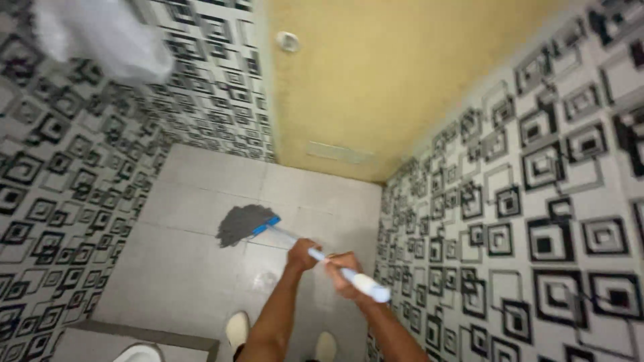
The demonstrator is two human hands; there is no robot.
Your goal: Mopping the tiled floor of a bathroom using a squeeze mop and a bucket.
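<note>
I look down into a narrow tiled room. Both my hands grip the white handle (365, 284) of a mop. My left hand (302, 255) holds it lower down, toward the head. My right hand (343, 271) holds it just above, near the handle's upper end. The grey mop head (240, 223), fixed in a blue clamp (266, 225), rests flat on the pale grey floor tiles (181, 268) ahead of my feet.
Black-and-white square-patterned tiled walls (537, 221) close in on the left and right. A yellow door (376, 74) stands at the far end. My light shoes (237, 330) are at the bottom. A white fixture rim (137, 353) shows at the bottom left, and a blurred white object (100, 33) at the top left.
</note>
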